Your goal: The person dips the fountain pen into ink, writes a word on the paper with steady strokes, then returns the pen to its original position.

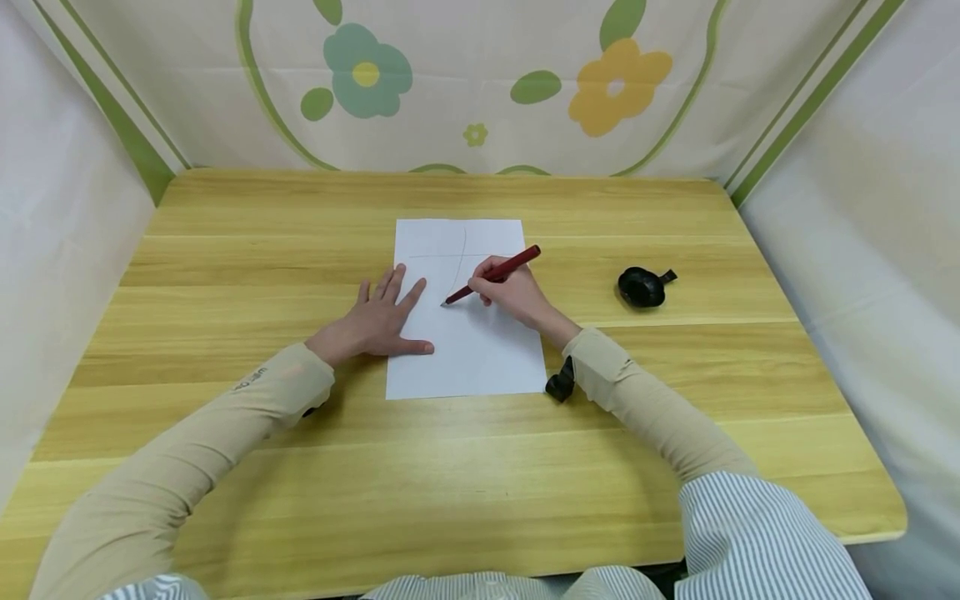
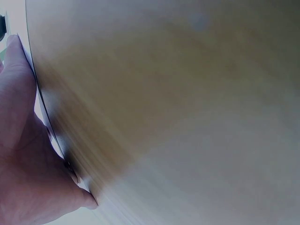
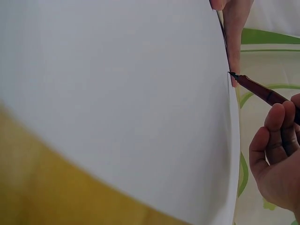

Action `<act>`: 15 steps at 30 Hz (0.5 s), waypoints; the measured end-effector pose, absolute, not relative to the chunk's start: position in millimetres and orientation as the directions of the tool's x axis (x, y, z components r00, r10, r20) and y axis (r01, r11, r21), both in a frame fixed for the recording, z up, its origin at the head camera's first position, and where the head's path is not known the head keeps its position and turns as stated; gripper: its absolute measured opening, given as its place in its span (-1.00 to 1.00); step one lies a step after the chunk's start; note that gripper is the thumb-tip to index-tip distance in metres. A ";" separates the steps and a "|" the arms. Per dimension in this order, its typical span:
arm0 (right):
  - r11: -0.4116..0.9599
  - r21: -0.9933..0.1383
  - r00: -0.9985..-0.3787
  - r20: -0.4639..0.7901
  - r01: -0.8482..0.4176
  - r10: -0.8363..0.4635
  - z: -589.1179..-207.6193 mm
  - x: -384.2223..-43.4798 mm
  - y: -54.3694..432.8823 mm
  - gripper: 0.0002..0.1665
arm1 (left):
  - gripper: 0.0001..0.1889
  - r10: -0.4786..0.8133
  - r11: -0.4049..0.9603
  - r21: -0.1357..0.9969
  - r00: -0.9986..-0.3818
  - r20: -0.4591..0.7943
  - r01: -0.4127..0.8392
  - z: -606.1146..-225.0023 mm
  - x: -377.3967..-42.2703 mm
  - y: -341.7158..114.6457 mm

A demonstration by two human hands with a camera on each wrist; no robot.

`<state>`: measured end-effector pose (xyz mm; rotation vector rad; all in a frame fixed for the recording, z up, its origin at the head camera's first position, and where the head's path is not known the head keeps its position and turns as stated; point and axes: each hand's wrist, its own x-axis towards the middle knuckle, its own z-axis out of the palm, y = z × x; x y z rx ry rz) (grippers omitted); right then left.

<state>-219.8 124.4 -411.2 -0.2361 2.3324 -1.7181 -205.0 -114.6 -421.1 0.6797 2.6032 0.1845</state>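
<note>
A white sheet of paper (image 1: 465,371) lies upright in front of me on the table. It bears a thin, nearly level line and a curved line that crosses it and runs down to the pen tip. My right hand (image 1: 513,293) pinches a dark red fountain pen (image 1: 522,257), its nib on the sheet near the middle. In the right wrist view the pen (image 3: 257,88) slants away from the curled fingers of that hand (image 3: 281,176). With fingers spread, my left hand (image 1: 378,323) rests on the sheet's left edge. The left wrist view shows this hand (image 2: 21,159) side-on.
A rounded black object with a short tab (image 1: 641,287) sits on the table (image 1: 720,383) to the right. Black strap ends (image 1: 561,383) hang beneath my right wrist. Behind the table's far edge is a flower-printed curtain (image 1: 450,142), and pale cloth walls flank both sides.
</note>
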 end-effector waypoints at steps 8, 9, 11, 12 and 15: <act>0.295 -0.956 -0.953 -0.100 0.012 -0.286 -413.1 -219.4 123.0 -0.89 | 0.14 0.495 0.869 0.231 -0.779 -0.385 0.438 -419.3 -204.6 -114.4; 0.290 -0.957 -0.952 -0.100 0.013 -0.288 -413.2 -219.0 122.8 -0.89 | 0.14 0.494 0.870 0.230 -0.779 -0.387 0.437 -419.1 -204.6 -114.3; 0.286 -0.958 -0.951 -0.099 0.012 -0.293 -413.5 -218.3 122.4 -0.89 | 0.14 0.492 0.871 0.230 -0.779 -0.389 0.435 -418.7 -204.6 -114.2; 0.284 -0.959 -0.950 -0.098 0.011 -0.295 -413.4 -218.0 122.2 -0.89 | 0.15 0.492 0.871 0.230 -0.779 -0.390 0.435 -418.4 -204.8 -114.2; 0.281 -0.960 -0.947 -0.097 0.008 -0.305 -413.2 -216.9 121.8 -0.88 | 0.15 0.491 0.871 0.227 -0.779 -0.390 0.436 -417.9 -205.6 -114.3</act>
